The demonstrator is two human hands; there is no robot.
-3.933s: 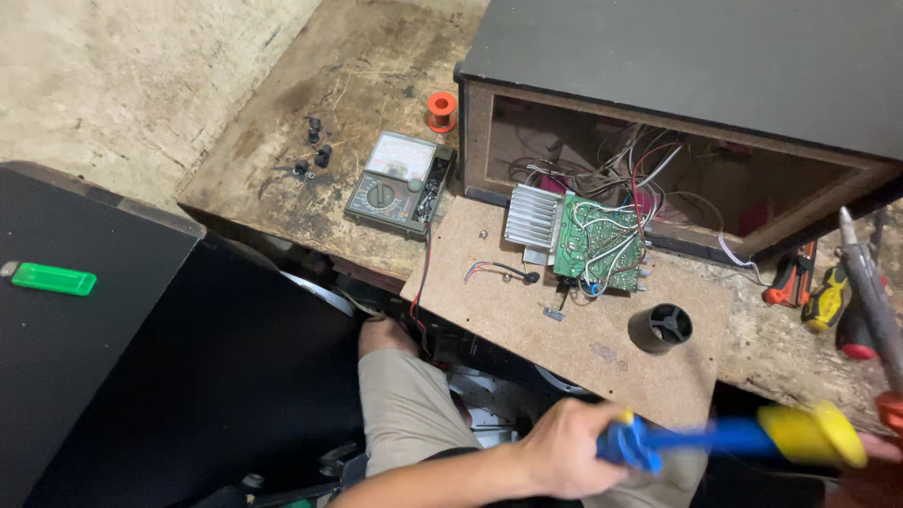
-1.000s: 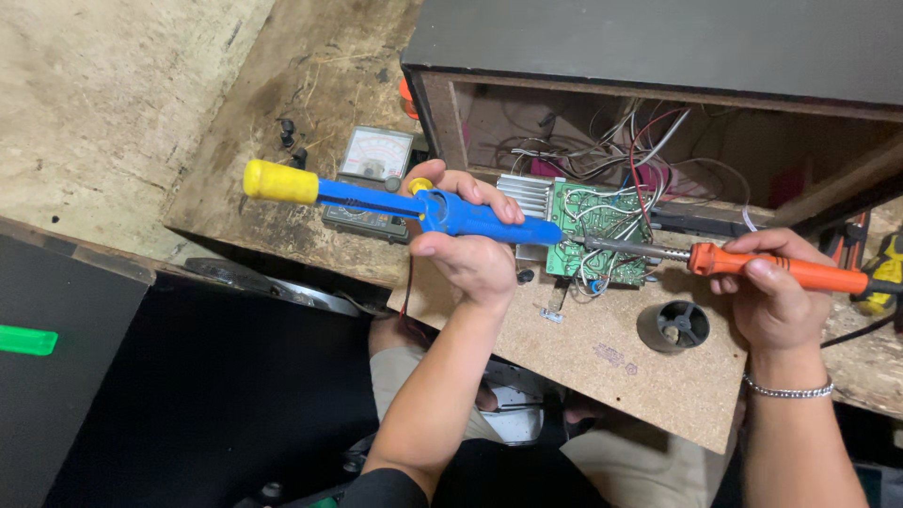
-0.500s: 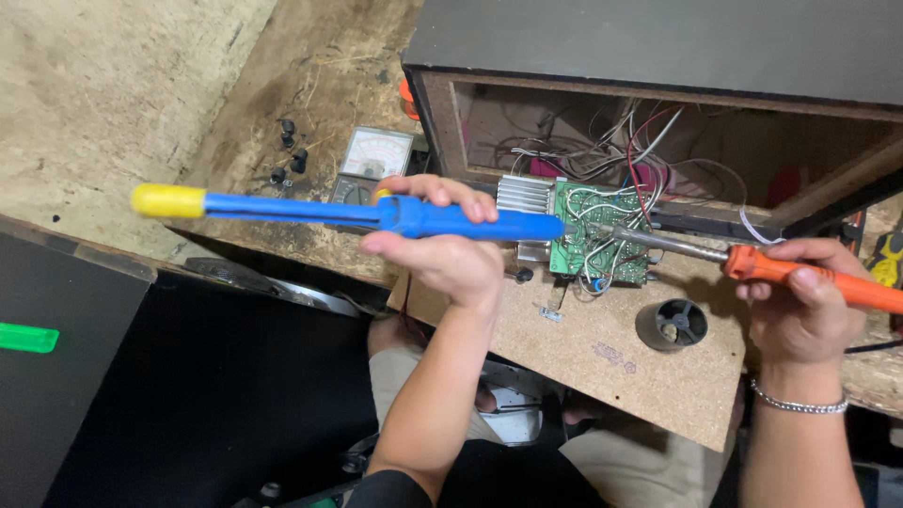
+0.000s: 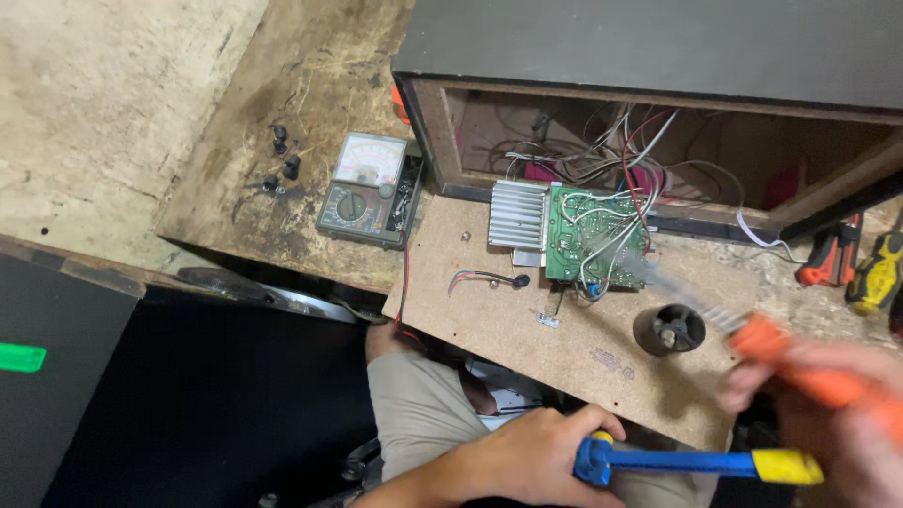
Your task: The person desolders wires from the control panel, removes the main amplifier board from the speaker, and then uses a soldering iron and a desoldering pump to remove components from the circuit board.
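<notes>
while the left hand (image 4: 527, 456) stays wrapped around the blue body of the desoldering pump (image 4: 691, 463), fingers clamped shut on it, yellow plunger end pointing away to the right, low near the lap. blurred with motion, right hand (image 4: 828, 414) closed on the orange handle of the soldering iron (image 4: 743, 334), metal shaft reaching up and left from that grip toward the green circuit board (image 4: 594, 235).

judged from this: best to steady the iron first, since the blur suggests a fast swing; bring the pump nozzle close beside the tip only once the joint is heated, and keep both clear of the loose wires (image 4: 621, 160) looping over the board.

up and left of the iron grip, finned heat sink (image 4: 518, 214) touching the board's left edge; just left of the grip, small black round part (image 4: 669, 329) on the brown panel (image 4: 489, 310). further left, analogue multimeter (image 4: 369, 188) on the worn wooden bench (image 4: 282, 94). above, open dark cabinet (image 4: 658, 56). right of the grip, more screwdrivers (image 4: 851, 254). far left, green object (image 4: 21, 357) on a black surface.
</notes>
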